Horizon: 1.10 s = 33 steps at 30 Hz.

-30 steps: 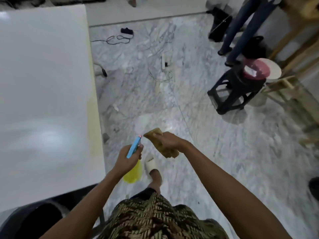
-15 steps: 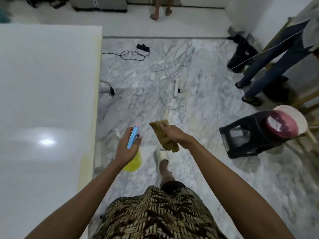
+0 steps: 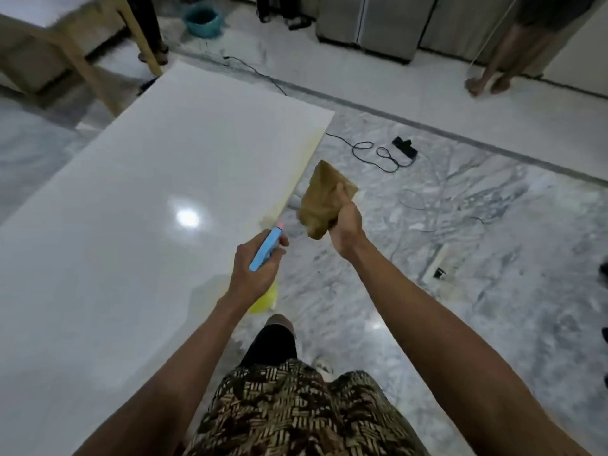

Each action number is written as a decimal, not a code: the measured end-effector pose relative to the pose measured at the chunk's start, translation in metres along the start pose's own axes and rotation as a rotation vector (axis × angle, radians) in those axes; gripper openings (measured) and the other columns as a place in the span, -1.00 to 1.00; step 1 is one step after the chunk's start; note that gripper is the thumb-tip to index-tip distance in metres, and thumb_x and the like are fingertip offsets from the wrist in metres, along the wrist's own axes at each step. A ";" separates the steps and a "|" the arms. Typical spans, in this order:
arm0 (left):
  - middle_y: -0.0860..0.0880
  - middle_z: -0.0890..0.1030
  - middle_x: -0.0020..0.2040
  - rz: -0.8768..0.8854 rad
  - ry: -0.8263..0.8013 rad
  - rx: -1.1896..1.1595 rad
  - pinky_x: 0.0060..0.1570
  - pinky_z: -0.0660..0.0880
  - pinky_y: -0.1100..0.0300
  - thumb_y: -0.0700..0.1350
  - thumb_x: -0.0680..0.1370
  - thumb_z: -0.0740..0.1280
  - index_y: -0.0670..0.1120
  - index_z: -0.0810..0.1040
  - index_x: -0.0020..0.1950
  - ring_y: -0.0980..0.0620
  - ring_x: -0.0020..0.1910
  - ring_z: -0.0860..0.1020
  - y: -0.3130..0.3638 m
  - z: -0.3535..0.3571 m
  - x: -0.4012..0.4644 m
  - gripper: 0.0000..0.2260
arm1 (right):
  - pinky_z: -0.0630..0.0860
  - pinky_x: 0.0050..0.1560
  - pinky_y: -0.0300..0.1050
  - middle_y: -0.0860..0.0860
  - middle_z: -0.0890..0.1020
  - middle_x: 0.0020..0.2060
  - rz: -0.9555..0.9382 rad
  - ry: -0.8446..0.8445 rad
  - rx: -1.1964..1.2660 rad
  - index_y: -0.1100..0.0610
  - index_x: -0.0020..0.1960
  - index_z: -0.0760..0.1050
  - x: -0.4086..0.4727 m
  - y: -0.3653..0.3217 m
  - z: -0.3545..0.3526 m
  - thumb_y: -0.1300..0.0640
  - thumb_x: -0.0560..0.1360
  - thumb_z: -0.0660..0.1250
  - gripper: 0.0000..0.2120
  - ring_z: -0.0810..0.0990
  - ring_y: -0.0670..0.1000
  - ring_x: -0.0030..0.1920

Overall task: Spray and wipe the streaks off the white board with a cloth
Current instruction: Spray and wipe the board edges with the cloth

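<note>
We stood over a marble floor [image 3: 460, 258], grey-veined and glossy, which filled most of the view. The white board [image 3: 138, 199] lay flat on our left, raised above the floor, its shiny face throwing back one bright lamp spot; a yellowish stain ran along its right edge near the far corner. We could not make out any streaks on its face. Beyond the board's far end stood a wooden table frame [image 3: 79, 54], and near it a teal tub [image 3: 201, 19] on the floor. A black cable [image 3: 371, 153] looped across the marble to a small black box just right of the board's corner. Bare legs of another person [image 3: 500, 60] stood at the far right.

Our right hand [image 3: 345, 228] gripped a tan cloth [image 3: 324, 199], bunched and lifted in the air just right of the board's edge, not touching it. Our left hand [image 3: 255, 271] was wrapped round a spray bottle [image 3: 265, 255], blue head up and yellow body below the fist, held over the board's right edge.
</note>
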State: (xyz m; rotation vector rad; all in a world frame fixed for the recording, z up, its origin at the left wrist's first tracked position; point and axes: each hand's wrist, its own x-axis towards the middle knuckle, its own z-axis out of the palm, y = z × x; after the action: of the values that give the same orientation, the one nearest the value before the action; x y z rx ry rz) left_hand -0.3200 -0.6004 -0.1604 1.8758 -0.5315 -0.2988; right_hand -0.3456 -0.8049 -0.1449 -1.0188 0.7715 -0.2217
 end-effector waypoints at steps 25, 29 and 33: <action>-0.16 0.67 -0.38 -0.616 -0.114 0.148 -0.38 0.55 0.18 -0.26 0.48 0.35 -0.03 0.68 -0.24 -0.14 -0.51 0.65 0.025 0.088 0.427 -0.81 | 0.56 0.24 0.13 0.14 0.69 0.15 0.365 -0.133 -0.039 0.15 0.28 0.58 0.389 -0.159 0.028 -0.19 0.59 0.27 -0.53 0.67 0.15 0.15; -0.14 0.70 -0.24 -0.658 -0.109 0.059 -0.22 0.70 -0.15 -0.14 0.37 0.35 -0.11 0.76 -0.02 -0.27 -0.34 0.71 0.021 0.099 0.472 -0.74 | 0.62 0.10 0.03 0.12 0.66 0.15 0.367 -0.147 -0.213 0.14 0.21 0.56 0.451 -0.182 0.010 -0.16 0.66 0.14 -0.58 0.67 0.07 0.07; -0.21 0.71 -0.13 -0.631 -0.128 0.028 -0.27 0.71 -0.13 -0.26 0.54 0.30 0.15 0.69 0.17 -0.36 -0.19 0.71 0.013 0.108 0.500 -0.63 | 0.52 0.13 -0.04 0.02 0.58 0.16 0.082 0.048 -0.640 0.19 0.30 0.49 0.506 -0.212 -0.002 -0.17 0.66 0.09 -0.51 0.57 0.05 0.08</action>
State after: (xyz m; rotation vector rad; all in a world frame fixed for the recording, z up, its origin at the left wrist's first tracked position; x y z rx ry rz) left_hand 0.0621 -0.9406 -0.1634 2.0229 -0.0092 -0.8319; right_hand 0.0547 -1.1740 -0.2100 -1.5829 0.9518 0.0836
